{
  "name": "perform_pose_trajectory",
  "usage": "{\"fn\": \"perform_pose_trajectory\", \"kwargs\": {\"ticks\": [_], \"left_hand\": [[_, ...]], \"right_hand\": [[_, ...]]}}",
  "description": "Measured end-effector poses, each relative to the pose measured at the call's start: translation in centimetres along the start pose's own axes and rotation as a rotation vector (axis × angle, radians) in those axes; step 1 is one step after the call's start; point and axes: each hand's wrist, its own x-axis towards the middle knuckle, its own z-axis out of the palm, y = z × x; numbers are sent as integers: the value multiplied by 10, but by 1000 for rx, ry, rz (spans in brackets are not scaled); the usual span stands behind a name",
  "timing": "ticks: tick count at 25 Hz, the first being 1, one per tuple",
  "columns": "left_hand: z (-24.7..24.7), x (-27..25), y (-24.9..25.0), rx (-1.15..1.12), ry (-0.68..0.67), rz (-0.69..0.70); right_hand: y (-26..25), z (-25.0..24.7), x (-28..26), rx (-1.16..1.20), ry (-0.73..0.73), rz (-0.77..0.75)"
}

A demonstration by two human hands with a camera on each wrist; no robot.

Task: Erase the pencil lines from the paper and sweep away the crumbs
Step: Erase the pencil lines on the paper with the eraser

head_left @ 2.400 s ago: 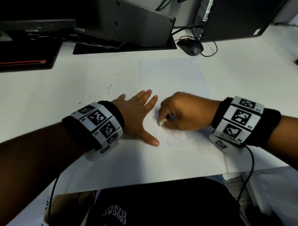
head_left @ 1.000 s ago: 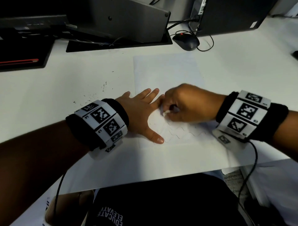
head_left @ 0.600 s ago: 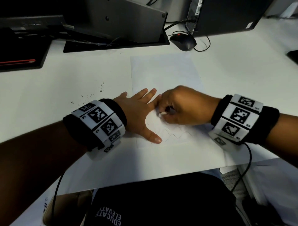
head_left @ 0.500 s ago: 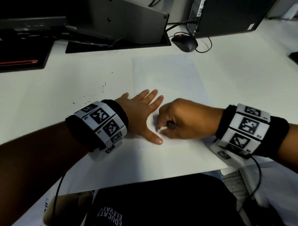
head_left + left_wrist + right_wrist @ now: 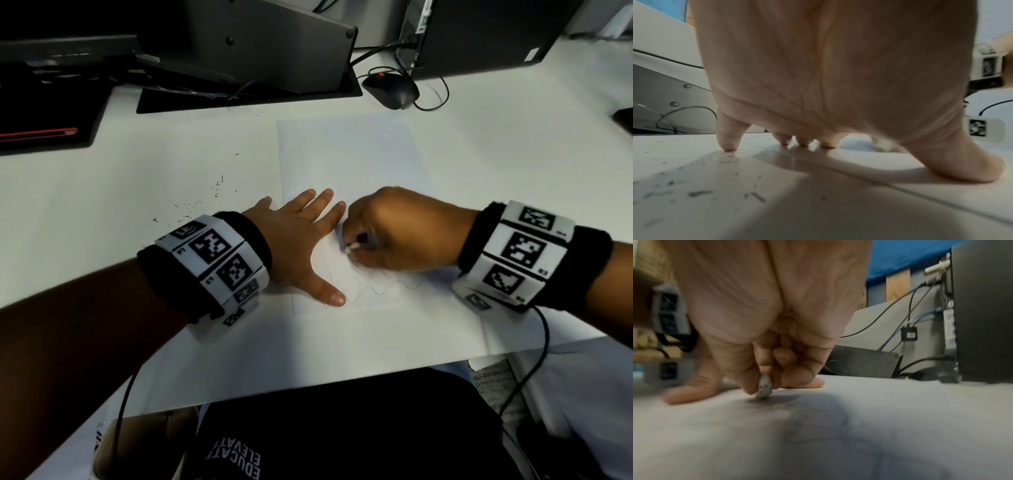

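A white sheet of paper lies on the white desk. Faint wavy pencil lines run across its near part. My left hand lies flat with spread fingers on the sheet's left edge, pressing it down; in the left wrist view its fingertips touch the surface. My right hand pinches a small white eraser and presses its tip on the paper just right of the left fingers. Dark crumbs lie on the desk left of the sheet.
A black mouse with its cable sits beyond the paper. A monitor stand and a dark computer case line the back. A black tray with a red pen is at far left. The desk's front edge is near my body.
The right hand with the eraser has rubbed back and forth: toward me half a second ago, now away again, beside the left fingers. The left hand has stayed flat on the paper.
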Motion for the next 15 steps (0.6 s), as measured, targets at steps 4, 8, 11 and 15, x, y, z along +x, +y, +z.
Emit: {"fn": "perform_pose_trajectory", "kwargs": {"ticks": [4, 8, 11, 15], "left_hand": [[1, -1, -1, 10, -1, 3], [-5, 1, 7, 68, 55, 10], [-7, 9, 15, 53, 129, 110], [-7, 12, 15, -18, 82, 151]], "right_hand": [[-6, 5, -6, 103, -1, -36], [10, 7, -4, 123, 145, 30], [8, 10, -6, 107, 117, 11], [7, 8, -4, 135, 113, 32]]}}
